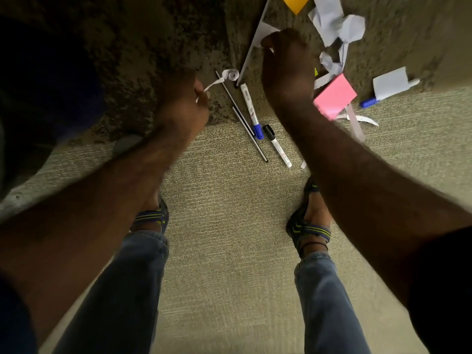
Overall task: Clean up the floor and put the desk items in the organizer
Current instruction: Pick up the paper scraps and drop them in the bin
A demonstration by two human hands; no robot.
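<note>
Rough matt carpet (229, 226), crumpled paper (337, 24)

Nothing readable here tbh. The blue-capped marker (251, 111) and the black-capped marker (277, 145) at 12 o'clock have print, but it's just blur.

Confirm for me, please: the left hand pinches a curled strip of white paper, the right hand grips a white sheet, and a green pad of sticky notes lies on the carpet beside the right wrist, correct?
Nearly. The head view shows that the pad of sticky notes beside the right wrist is pink, not green. The rest stands: the left hand pinches the curled strip of white paper, and the right hand grips a white sheet.
</note>
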